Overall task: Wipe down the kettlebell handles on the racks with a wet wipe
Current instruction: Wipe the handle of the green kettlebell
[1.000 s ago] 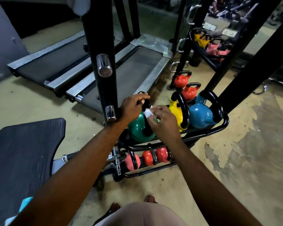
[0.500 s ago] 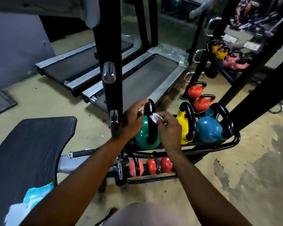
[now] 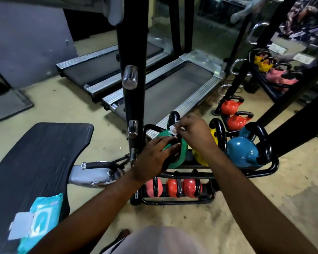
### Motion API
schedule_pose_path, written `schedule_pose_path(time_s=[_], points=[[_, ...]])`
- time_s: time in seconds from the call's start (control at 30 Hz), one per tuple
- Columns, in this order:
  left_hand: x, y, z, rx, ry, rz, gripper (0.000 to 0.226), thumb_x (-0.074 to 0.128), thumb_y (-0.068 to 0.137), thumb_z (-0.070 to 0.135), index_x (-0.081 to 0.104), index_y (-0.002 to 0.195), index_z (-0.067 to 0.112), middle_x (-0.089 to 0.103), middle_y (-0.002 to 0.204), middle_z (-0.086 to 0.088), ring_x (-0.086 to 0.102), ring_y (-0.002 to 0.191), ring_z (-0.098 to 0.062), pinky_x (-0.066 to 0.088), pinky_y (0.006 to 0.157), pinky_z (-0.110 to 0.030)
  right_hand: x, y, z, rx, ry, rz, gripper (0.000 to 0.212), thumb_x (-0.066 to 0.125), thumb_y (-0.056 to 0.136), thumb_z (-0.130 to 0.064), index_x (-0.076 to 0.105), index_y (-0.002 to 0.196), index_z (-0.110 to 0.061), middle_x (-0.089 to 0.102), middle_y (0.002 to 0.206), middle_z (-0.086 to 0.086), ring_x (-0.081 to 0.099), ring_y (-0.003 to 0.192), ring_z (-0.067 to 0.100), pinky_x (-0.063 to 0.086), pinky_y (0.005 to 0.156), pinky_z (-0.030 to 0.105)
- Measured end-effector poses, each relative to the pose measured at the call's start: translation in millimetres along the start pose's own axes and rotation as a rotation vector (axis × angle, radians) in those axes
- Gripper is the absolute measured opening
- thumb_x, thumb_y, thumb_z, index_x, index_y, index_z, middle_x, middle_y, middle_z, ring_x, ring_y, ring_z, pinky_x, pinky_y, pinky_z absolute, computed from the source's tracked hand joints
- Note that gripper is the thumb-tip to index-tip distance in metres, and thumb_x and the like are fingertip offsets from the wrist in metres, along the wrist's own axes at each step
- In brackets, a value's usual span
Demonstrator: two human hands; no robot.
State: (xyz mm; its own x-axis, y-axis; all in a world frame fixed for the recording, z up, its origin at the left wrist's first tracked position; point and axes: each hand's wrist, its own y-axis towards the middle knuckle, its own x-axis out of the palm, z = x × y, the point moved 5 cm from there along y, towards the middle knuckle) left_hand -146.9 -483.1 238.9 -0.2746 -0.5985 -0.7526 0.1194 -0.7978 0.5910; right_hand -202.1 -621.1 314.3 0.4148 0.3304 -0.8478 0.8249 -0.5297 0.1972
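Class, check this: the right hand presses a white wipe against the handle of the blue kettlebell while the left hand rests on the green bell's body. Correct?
Not quite. In the head view, the right hand presses the white wipe against the green kettlebell's handle, not the blue kettlebell's. The left hand does rest on the green bell's body.

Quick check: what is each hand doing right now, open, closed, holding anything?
Left hand: open, resting flat on the green kettlebell.
Right hand: closed, pinching the white wet wipe against the green kettlebell's black handle.
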Motion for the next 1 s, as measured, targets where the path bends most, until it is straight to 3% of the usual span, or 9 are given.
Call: schedule_pose_path(time_s=[0.17, 0.33, 0.47, 0.57, 0.63, 0.73, 0.8, 0.9, 1.0], points=[[-0.2, -0.2, -0.1, 0.029, 0.019, -0.013, 0.045, 0.067, 0.092, 0.018, 0.057, 0.136, 0.013, 0.055, 0.137, -0.014, 0.052, 0.126, -0.028, 0.046, 0.101, -0.046, 9.6, 49.8, -6.3, 0.014, -0.079, 0.034, 0.018, 0.078, 0.076, -0.031, 0.077, 0.087, -0.018, 0.059, 0.081, 0.009, 0.062, 0.083, 0.027, 0.036, 0.066, 0.025], [-5.4, 2.0, -0.6, 0.056, 0.011, 0.004, 0.038, 0.065, 0.095, 0.023, 0.062, 0.131, 0.015, 0.058, 0.134, -0.011, 0.053, 0.124, -0.027, 0.045, 0.102, -0.042, 23.4, 49.8, -14.6, -0.136, -0.271, -0.216, 0.021, 0.078, 0.076, -0.033, 0.079, 0.088, -0.016, 0.068, 0.088, 0.011, 0.064, 0.087, 0.026, 0.032, 0.067, 0.021], [-6.7, 4.1, -0.5, 0.058, 0.005, 0.027, 0.037, 0.065, 0.093, 0.022, 0.063, 0.129, 0.013, 0.060, 0.131, -0.009, 0.056, 0.120, -0.025, 0.047, 0.100, -0.043, 14.7, 57.1, 21.5, 0.059, 0.101, -0.050, 0.020, 0.075, 0.082, -0.037, 0.077, 0.085, -0.018, 0.065, 0.079, -0.001, 0.062, 0.078, 0.014, 0.042, 0.067, 0.026], [-11.3, 10.2, 1.3, 0.047, -0.013, 0.067, 0.028, 0.064, 0.094, 0.024, 0.069, 0.120, 0.014, 0.063, 0.126, -0.008, 0.058, 0.116, -0.021, 0.046, 0.101, -0.038, 23.6, 29.5, 49.8, 0.241, 0.464, -0.035, 0.022, 0.071, 0.085, -0.038, 0.076, 0.097, -0.020, 0.073, 0.092, 0.000, 0.069, 0.086, 0.013, 0.057, 0.080, 0.038], [-12.8, 16.2, -1.5, 0.024, -0.017, 0.066, 0.028, 0.064, 0.094, 0.027, 0.069, 0.119, 0.015, 0.063, 0.125, -0.007, 0.058, 0.115, -0.019, 0.044, 0.103, -0.033, 30.8, 9.6, 54.7, 0.265, 0.618, -0.042, 0.018, 0.070, 0.089, -0.022, 0.075, 0.105, -0.016, 0.073, 0.102, 0.002, 0.070, 0.095, 0.016, 0.057, 0.087, 0.039], [-14.5, 29.1, -8.8, -0.026, -0.054, 0.033, 0.031, 0.064, 0.094, 0.033, 0.069, 0.119, 0.016, 0.063, 0.126, -0.005, 0.059, 0.114, -0.018, 0.046, 0.101, -0.034, 28.5, 22.8, 55.1, 0.348, 0.797, -0.010, 0.018, 0.066, 0.088, 0.002, 0.070, 0.105, -0.001, 0.074, 0.082, 0.000, 0.067, 0.074, 0.009, 0.055, 0.071, 0.025], [-16.9, 34.9, -10.9, -0.031, -0.076, 0.021, 0.030, 0.066, 0.092, 0.035, 0.071, 0.116, 0.017, 0.064, 0.123, -0.003, 0.061, 0.111, -0.016, 0.047, 0.099, -0.034, 24.8, 43.4, 53.6, 0.417, 0.858, -0.008, 0.019, 0.066, 0.086, 0.004, 0.068, 0.105, 0.003, 0.071, 0.072, 0.000, 0.062, 0.062, 0.009, 0.049, 0.060, 0.021], [-19.0, 36.7, -10.9, -0.018, -0.104, 0.022, 0.028, 0.070, 0.089, 0.034, 0.073, 0.111, 0.016, 0.066, 0.120, -0.004, 0.062, 0.109, -0.015, 0.046, 0.099, -0.031, 16.0, 52.1, 53.3, 0.413, 0.762, -0.064, 0.026, 0.077, 0.081, -0.005, 0.070, 0.105, -0.001, 0.068, 0.079, 0.010, 0.057, 0.059, 0.009, 0.044, 0.053, 0.019], [-17.8, 38.3, -12.4, -0.009, -0.128, 0.039, 0.026, 0.072, 0.087, 0.030, 0.074, 0.109, 0.014, 0.067, 0.116, -0.005, 0.062, 0.108, -0.015, 0.046, 0.099, -0.031, 9.3, 52.1, 50.8, 0.288, 0.559, -0.086, 0.020, 0.079, 0.078, -0.004, 0.074, 0.096, 0.002, 0.074, 0.088, 0.011, 0.063, 0.068, 0.001, 0.048, 0.063, 0.014]])
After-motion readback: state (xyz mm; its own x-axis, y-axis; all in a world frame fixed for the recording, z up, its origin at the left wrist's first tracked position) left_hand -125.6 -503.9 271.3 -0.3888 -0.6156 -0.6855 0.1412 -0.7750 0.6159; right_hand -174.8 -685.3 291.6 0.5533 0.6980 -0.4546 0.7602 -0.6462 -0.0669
